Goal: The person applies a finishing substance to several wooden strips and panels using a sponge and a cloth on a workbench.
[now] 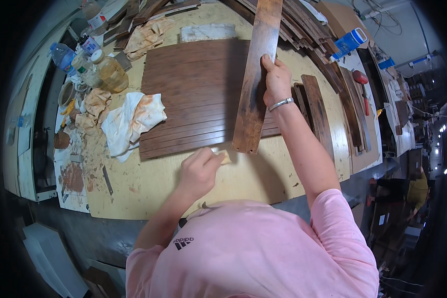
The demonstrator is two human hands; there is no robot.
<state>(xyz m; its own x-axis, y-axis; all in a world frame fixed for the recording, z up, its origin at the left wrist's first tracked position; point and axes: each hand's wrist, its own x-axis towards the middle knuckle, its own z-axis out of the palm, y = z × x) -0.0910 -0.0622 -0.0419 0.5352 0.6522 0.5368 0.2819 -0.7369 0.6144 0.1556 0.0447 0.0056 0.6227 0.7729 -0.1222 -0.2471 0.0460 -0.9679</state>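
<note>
My right hand (277,83) grips a long brown wooden plank (251,107) by its edge, thumb on its face. The plank is held up on a slant, with dark patches along it and small holes at its lower end. It hides part of a wide dark-brown wooden panel (188,84) with parallel grooves near its front. Just in front of the panel, my left hand (199,171) is closed on a small pale-yellow piece (226,158), perhaps folded sandpaper or a pad; its kind is unclear. That piece is apart from the plank.
A stained white cloth (132,121) overlaps the panel's left side. Bottles, including a jar of yellowish liquid (111,73), crowd the left edge of the worktable (144,191). More planks (319,111) lie right and behind, near a blue container (350,43) and a red-handled tool (363,89).
</note>
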